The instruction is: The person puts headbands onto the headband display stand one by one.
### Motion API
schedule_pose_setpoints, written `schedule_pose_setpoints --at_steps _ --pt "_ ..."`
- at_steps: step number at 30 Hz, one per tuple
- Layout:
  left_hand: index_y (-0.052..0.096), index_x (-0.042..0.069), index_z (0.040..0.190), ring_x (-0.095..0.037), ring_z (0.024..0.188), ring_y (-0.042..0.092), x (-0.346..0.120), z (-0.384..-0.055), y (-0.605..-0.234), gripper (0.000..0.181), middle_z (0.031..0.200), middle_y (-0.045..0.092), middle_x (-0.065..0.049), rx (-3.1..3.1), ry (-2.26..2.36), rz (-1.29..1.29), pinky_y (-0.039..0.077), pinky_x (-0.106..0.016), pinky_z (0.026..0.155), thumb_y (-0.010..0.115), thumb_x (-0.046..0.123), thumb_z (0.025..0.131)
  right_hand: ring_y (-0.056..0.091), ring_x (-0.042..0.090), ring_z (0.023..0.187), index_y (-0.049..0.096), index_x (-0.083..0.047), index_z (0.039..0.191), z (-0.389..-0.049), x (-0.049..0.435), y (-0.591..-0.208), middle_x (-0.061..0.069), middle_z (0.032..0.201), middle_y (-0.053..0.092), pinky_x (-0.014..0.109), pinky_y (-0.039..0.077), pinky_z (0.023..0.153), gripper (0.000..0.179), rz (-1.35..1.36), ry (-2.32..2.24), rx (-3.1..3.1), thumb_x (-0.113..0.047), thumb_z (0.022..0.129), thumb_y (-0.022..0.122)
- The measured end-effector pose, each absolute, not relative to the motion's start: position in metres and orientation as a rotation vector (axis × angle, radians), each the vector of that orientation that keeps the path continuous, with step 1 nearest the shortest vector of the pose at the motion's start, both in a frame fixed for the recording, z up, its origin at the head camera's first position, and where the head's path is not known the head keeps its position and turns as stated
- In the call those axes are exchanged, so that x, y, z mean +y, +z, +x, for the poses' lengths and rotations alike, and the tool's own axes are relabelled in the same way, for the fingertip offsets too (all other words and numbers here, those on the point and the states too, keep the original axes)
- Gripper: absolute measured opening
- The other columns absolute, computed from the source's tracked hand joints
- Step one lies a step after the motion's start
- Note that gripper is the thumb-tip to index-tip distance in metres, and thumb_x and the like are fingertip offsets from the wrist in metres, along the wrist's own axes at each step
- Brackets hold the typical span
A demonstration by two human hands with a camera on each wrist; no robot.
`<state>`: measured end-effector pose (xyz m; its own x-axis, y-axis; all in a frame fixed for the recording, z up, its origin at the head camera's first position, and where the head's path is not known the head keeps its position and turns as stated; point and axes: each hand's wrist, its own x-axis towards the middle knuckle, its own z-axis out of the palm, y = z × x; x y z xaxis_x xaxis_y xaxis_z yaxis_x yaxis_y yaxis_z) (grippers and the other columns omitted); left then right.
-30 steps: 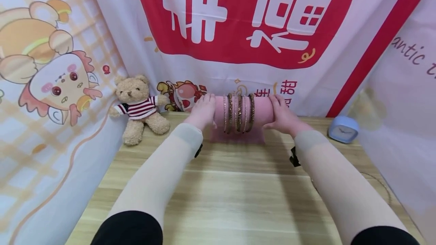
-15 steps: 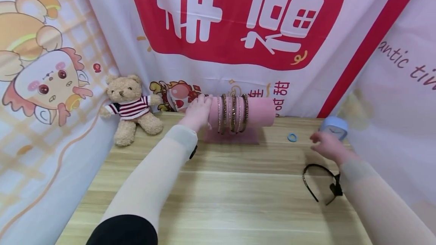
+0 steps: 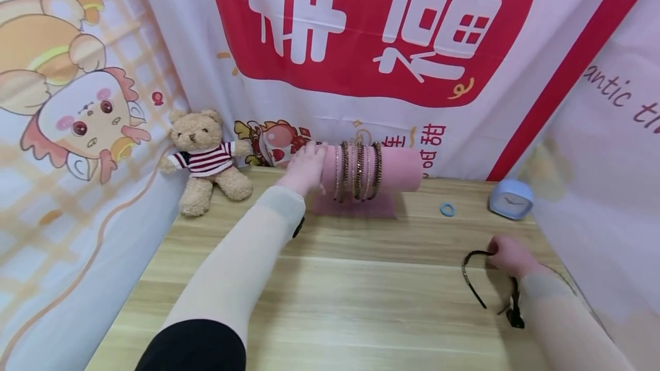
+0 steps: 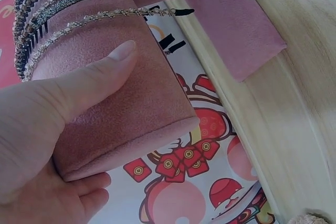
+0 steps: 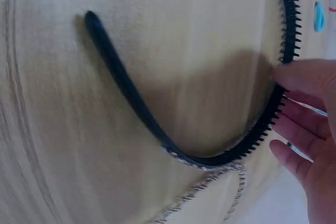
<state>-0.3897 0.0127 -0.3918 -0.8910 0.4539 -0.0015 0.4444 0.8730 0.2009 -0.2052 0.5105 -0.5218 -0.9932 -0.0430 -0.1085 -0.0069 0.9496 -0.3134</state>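
In the head view, a pink velvet headband stand (image 3: 404, 169) lies sideways on its base against the back cloth, with several beaded headbands (image 3: 360, 172) around its roll. My left hand (image 3: 304, 170) grips the roll's left end; in the left wrist view its thumb lies along the velvet (image 4: 142, 90) and fingers show beneath. At the right, my right hand (image 3: 513, 256) pinches a black toothed headband (image 5: 128, 93) by its curve, thumb inside and fingers outside. A thin beaded strand (image 5: 189, 195) lies partly behind that headband.
A blue ring (image 3: 447, 209) lies on the wooden table (image 3: 371, 296), right of the stand. Beyond it, a small blue clock (image 3: 511, 199) stands near the right wall. A teddy bear (image 3: 208, 160) in a striped shirt sits at the back left corner.
My right hand has left the stand's right end, moved right past the clock, then come down toward me and taken hold of the black headband. My left hand stays on the stand.
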Motion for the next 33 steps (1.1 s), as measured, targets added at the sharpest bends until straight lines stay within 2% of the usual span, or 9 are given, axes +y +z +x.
schedule_pose_setpoints --at_steps 3,9,14,17,21,23,27,33 --pt "0.013 0.01 0.159 -0.044 0.144 0.017 0.014 -0.39 -0.391 0.123 0.159 0.012 -0.024 2.991 0.303 0.71 0.013 -0.05 0.118 0.093 0.029 0.067 0.053 0.022 0.068 0.06 -0.003 0.08 -0.204 0.512 -0.528 0.005 0.076 0.058 0.042 0.047 0.062 0.012 -0.002 -0.496 2.984 -0.005 0.073 0.07" --pt "0.01 0.011 0.159 -0.041 0.144 0.017 0.015 -0.391 -0.392 0.126 0.159 0.013 -0.022 2.99 0.309 0.711 0.013 -0.05 0.118 0.093 0.028 0.066 0.052 0.024 0.067 0.057 -0.004 0.078 -0.203 0.504 -0.525 0.006 0.073 0.056 0.045 0.046 0.061 0.011 0.003 -0.441 3.008 -0.005 0.073 0.068" --pt "0.012 0.011 0.159 -0.041 0.145 0.017 0.016 -0.391 -0.391 0.126 0.159 0.013 -0.022 2.991 0.308 0.702 0.014 -0.051 0.117 0.094 0.027 0.065 0.05 0.024 0.066 0.05 -0.003 0.081 -0.205 0.495 -0.516 0.007 0.072 0.052 0.041 0.042 0.057 0.014 0.039 -0.494 2.98 -0.006 0.084 0.063" --pt "0.013 0.01 0.159 -0.041 0.145 0.017 0.015 -0.391 -0.391 0.124 0.159 0.013 -0.022 2.987 0.304 0.693 0.014 -0.051 0.117 0.093 0.027 0.066 0.051 0.025 0.068 0.051 0.002 0.085 -0.213 0.489 -0.503 0.009 0.075 0.053 0.039 0.044 0.058 0.011 0.064 -0.627 2.917 -0.005 0.088 0.06" --pt "0.012 0.011 0.159 -0.04 0.145 0.016 0.014 -0.39 -0.389 0.123 0.16 0.012 -0.021 2.985 0.302 0.686 0.013 -0.05 0.118 0.093 0.028 0.068 0.053 0.022 0.069 0.056 0.003 0.084 -0.224 0.478 -0.478 0.008 0.074 0.055 0.036 0.046 0.059 0.009 0.034 -0.798 2.847 -0.003 0.09 0.058" --pt "0.013 0.011 0.159 -0.04 0.145 0.016 0.014 -0.39 -0.388 0.122 0.16 0.013 -0.021 2.983 0.304 0.681 0.014 -0.05 0.118 0.093 0.027 0.068 0.055 0.02 0.067 0.054 0.003 0.082 -0.228 0.472 -0.466 0.006 0.072 0.056 0.034 0.047 0.059 0.012 -0.006 -0.92 2.798 -0.002 0.092 0.056" --pt "0.012 0.011 0.159 -0.041 0.144 0.017 0.014 -0.389 -0.387 0.123 0.159 0.014 -0.022 2.982 0.302 0.68 0.015 -0.051 0.117 0.093 0.027 0.067 0.059 0.018 0.066 0.051 0.004 0.085 -0.237 0.463 -0.447 0.008 0.07 0.056 0.033 0.054 0.062 0.013 0.043 -1.261 2.581 -0.003 0.096 0.052" --pt "0.011 0.011 0.159 -0.04 0.145 0.018 0.014 -0.387 -0.386 0.122 0.159 0.014 -0.022 2.986 0.289 0.685 0.015 -0.049 0.118 0.092 0.027 0.069 0.06 0.017 0.07 0.054 0.004 0.098 -0.245 0.447 -0.425 0.01 0.078 0.057 0.038 0.057 0.074 0.022 0.159 -1.538 2.359 -0.017 0.103 0.052"
